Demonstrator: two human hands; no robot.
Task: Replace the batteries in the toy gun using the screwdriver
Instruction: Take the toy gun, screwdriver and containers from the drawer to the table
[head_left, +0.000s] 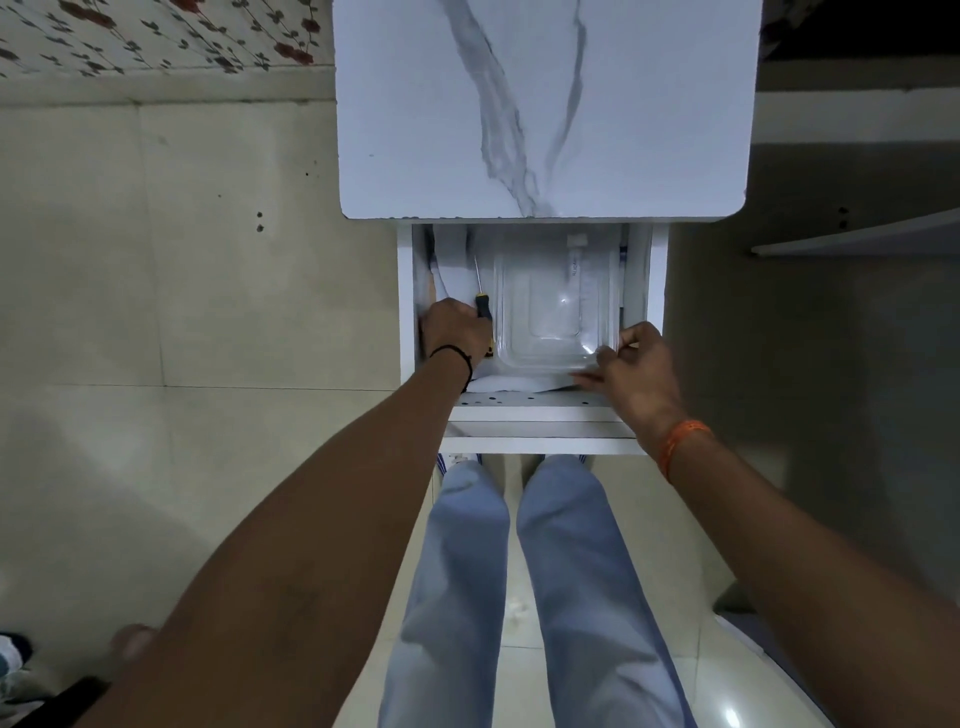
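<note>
A screwdriver (481, 296) with a black and yellow handle and a thin metal shaft lies in the open white drawer (655, 270), along its left side. My left hand (454, 328) grips the handle, fingers curled round it. A clear plastic box (556, 306) fills the middle of the drawer. My right hand (635, 364) pinches the box at its near right corner. No toy gun and no batteries show in view.
A white marble-look tabletop (545, 104) overhangs the back of the drawer. White paper (504, 383) lies under the box. My legs in light blue trousers (519, 571) stand just before the drawer front. Pale tiled floor lies to both sides.
</note>
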